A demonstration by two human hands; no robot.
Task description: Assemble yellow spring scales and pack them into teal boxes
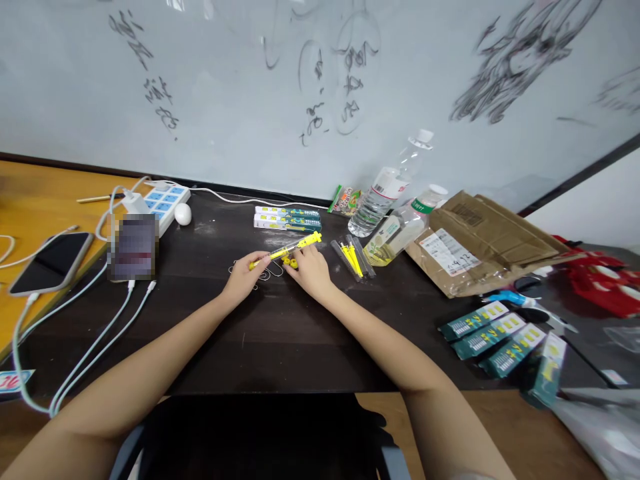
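Note:
My left hand [243, 276] is closed, pinching the lower end of a thin yellow and clear plastic tube [280, 253]. The tube slants up to the right, its yellow toothed end lying above the fingers of my right hand [314, 272]. That hand is closed at some small yellow plastic pieces [291, 262] just under the tube; its fingertips are partly hidden. Thin pale loops of string or wire [270, 272] lie on the dark table between the hands. To the right rest clear tubes and yellow sticks [353, 259].
Behind the hands lie two green-white boxes [287, 223]. At right stand a water bottle [380, 197], a bottle of yellowish liquid [400, 230], a cardboard parcel [465, 233] and several green boxes [513, 350]. Cables, a power strip [167, 200] and phones [53, 263] occupy the left.

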